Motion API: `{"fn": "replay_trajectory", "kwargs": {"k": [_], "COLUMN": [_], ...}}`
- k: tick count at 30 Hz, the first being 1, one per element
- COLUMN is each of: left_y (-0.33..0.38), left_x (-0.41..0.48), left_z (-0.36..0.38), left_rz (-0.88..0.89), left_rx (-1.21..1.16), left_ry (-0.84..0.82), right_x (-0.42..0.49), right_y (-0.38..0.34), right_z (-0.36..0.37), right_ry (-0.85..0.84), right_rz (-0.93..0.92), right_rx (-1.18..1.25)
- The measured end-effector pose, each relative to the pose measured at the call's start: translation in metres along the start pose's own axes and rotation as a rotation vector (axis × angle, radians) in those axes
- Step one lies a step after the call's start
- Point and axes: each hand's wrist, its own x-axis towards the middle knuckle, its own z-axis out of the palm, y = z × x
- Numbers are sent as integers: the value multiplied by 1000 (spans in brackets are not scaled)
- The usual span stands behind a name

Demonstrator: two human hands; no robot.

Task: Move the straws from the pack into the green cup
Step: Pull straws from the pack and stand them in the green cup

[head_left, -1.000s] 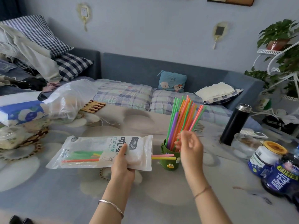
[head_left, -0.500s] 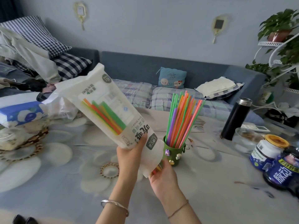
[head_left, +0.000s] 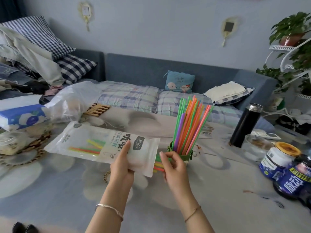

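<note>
Left hand: we are gripping the right end of the pack, thumb pressing on the printed face, fingers curling underneath. We are holding the pack almost level, above the middle of the table, its long side running toward the left edge.

Right hand: we are bringing curled fingers to the pack's right end, where straw tips are poking out. Whether we are pinching those tips we cannot tell, since the thumb is covering them.

Loose straws, green, yellow and orange, are lying inside the pack's left half.

Green cup: it is standing just beyond the right hand, midway across the table. A bundle of straws is leaning upright in it, fanning to the right.

A black flask is standing near the far right corner; a tissue packet is lying at the left edge.
</note>
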Motion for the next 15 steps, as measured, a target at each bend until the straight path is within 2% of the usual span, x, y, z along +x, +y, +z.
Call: {"fn": "replay_trajectory", "kwargs": {"k": [4, 7, 10, 15], "left_y": [2, 1, -6, -14], "left_x": [5, 6, 4, 0], "left_z": [-4, -5, -2, 2], "left_rz": [-75, -94, -93, -123], "left_rx": [-68, -92, -77, -38], "left_ry": [17, 39, 33, 28], "right_x": [13, 19, 17, 13], "right_y": [-10, -13, -13, -13], "right_z": [-23, -38, -34, -22], "right_ry": [218, 348, 294, 171], "right_rz": [-31, 41, 155, 315], "right_rx": [132, 363, 556, 353]}}
